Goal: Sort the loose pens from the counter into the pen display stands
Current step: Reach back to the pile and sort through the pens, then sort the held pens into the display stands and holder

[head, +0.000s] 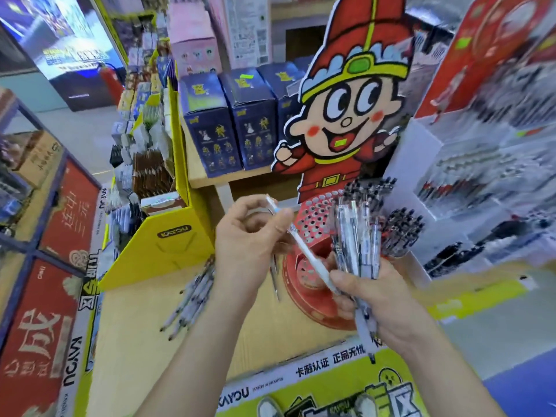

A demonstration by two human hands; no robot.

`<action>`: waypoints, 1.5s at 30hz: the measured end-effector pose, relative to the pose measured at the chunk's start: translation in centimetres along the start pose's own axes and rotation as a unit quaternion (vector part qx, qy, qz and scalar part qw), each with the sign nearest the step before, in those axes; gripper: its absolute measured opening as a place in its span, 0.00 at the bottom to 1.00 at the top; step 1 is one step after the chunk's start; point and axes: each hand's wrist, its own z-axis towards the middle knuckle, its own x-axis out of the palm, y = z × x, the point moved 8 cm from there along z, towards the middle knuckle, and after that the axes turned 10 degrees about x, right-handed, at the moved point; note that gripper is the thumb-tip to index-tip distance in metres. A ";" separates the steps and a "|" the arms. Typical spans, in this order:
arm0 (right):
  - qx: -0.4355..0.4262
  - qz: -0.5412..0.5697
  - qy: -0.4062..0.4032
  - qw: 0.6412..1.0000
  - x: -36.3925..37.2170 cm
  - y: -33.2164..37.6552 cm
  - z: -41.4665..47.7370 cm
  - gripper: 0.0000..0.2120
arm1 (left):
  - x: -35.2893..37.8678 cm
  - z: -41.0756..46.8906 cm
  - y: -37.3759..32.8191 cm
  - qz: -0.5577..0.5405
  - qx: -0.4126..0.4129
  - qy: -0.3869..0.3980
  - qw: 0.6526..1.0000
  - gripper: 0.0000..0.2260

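Counter [144, 326] — cartoon cutout [346, 115] (red) behind stand [313, 218].

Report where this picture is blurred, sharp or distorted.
Head view: motion blur smears the pen shelves at right and the loose pens on the counter. Head view: the cartoon cutout, left hand and right hand look fairly sharp. Head view: wide-angle bending tilts the edges, and lighting is even, without hard shadows.
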 end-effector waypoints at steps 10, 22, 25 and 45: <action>-0.035 0.050 0.017 0.998 -11.4 4.6 -6.3 0.26 | 15.0 -3.0 1.0 -0.060 -0.046 0.145 0.987 0.15; -0.060 0.006 -0.102 0.993 -25.5 6.9 -10.2 0.23 | 28.0 -4.1 2.4 -0.007 0.019 0.098 0.995 0.07; -0.058 0.057 -0.123 0.989 -26.7 7.2 -9.9 0.17 | 29.1 -3.5 3.3 -0.008 -0.001 0.113 0.994 0.05; -0.081 0.093 -0.166 0.978 -32.2 10.1 -7.7 0.08 | 36.5 1.6 5.9 0.000 -0.002 0.238 0.971 0.11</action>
